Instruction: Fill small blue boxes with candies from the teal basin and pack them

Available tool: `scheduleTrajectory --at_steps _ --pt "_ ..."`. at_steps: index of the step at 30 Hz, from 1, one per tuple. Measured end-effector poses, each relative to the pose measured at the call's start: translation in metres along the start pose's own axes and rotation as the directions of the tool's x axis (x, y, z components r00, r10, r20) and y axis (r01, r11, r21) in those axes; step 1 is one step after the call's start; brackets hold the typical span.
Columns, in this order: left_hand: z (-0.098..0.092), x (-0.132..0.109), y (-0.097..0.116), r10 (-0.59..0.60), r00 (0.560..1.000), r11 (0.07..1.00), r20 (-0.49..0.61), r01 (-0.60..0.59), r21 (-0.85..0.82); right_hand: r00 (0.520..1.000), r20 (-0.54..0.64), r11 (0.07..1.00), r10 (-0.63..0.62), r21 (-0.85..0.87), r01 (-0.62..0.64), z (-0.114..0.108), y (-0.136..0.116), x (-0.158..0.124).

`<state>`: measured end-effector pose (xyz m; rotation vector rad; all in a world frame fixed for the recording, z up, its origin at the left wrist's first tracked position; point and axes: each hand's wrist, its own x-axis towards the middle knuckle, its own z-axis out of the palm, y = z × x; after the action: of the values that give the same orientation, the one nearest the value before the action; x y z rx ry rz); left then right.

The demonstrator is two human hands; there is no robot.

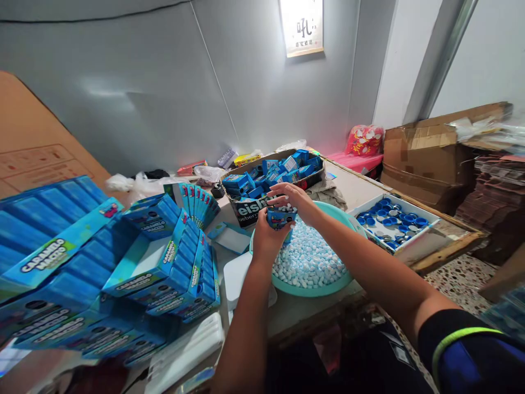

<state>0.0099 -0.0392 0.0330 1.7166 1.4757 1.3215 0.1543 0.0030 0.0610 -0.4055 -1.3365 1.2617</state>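
My left hand is wrapped round a small blue box heaped with white candies, held above a teal basin full of small white and pale blue candies. My right hand lies over the top of the box, fingers curved down on the candies. Just beyond my hands stands a cardboard carton filled with small blue boxes.
Stacks of blue display cartons printed with "Caramelo Macizo" crowd the left. A white tray with blue caps sits at right. Flat white lids lie beside the basin. Cardboard boxes stand against the far right wall.
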Motion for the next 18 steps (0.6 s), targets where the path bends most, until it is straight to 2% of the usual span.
scheduleTrajectory --at_steps 6,12,18 --pt "0.0008 0.0002 -0.0014 -0.014 1.000 0.999 -0.023 0.013 -0.052 1.000 0.000 0.999 0.030 -0.027 -0.030 0.0009 -0.0020 0.0001" --pt "-0.0002 0.0005 -0.0035 -0.003 0.998 0.996 -0.070 -0.004 -0.091 0.992 -0.020 0.991 0.127 -0.027 -0.128 0.0025 -0.0065 -0.0002" --pt "-0.0003 -0.0015 -0.0028 0.034 0.999 0.995 -0.012 -0.035 -0.089 0.986 -0.086 0.988 0.146 -0.030 -0.149 0.0020 -0.0044 0.0014"
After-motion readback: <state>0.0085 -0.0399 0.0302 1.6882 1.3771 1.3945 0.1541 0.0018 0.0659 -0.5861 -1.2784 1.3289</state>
